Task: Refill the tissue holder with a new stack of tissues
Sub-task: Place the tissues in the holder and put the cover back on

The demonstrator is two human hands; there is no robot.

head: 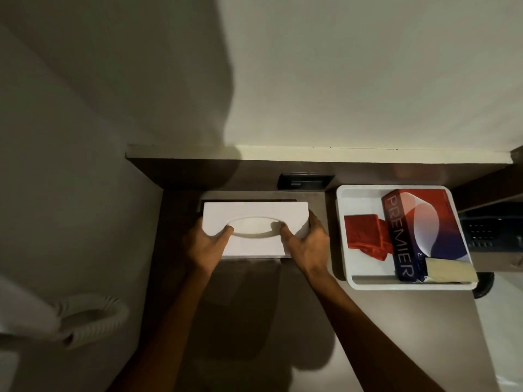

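1. A grey-brown flat worktop (368, 321) ran along a pale plaster wall (339, 66).
2. A black rectangular socket panel (305, 181) sat recessed in the dark wooden back panel just above the worktop.
3. A crumpled red cloth (365, 236) lay in a white square plastic tray (341, 236) with rounded corners, on the tray's left part.
4. A pale yellow rectangular sponge (450, 270) rested at the tray's near right corner.
5. A white ribbed flexible hose (93, 318) curled at the lower left, off the worktop.
6. A black keypad device (492, 233), only partly visible, stood right of the tray.

tissue holder (254, 213) left of tray (343, 199) | tissue box (418, 230) in tray
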